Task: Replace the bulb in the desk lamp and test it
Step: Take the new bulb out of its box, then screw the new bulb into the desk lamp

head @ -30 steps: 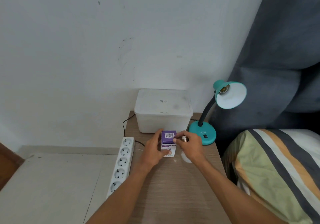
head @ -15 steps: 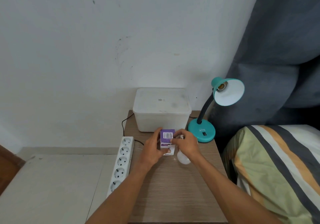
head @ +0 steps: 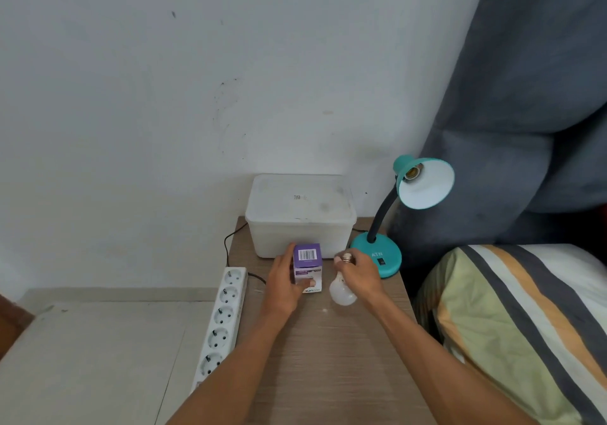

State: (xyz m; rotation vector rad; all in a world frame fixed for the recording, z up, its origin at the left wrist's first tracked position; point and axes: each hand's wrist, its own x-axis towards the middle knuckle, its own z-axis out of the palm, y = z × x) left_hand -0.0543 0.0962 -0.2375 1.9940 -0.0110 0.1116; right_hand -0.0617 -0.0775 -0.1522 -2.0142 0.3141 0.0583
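A teal desk lamp (head: 377, 257) stands at the back right of the wooden bedside table (head: 328, 359). Its shade (head: 427, 184) tilts toward me, and the brass socket inside holds no bulb. My right hand (head: 359, 275) grips a white bulb (head: 341, 291) just left of the lamp base, metal screw cap up and globe down. My left hand (head: 284, 285) wraps around a purple and white bulb box (head: 307, 265), which stands upright on the table in front of the plastic container.
A translucent lidded plastic container (head: 300, 214) sits against the wall. A white power strip (head: 221, 319) runs along the table's left edge, a black cord looping behind it. A striped pillow (head: 525, 326) and dark grey fabric (head: 525, 112) lie to the right.
My right hand has moved right, away from the box, with the bulb in it. The bulb's globe now shows clear of the box. My left hand stays on the box.
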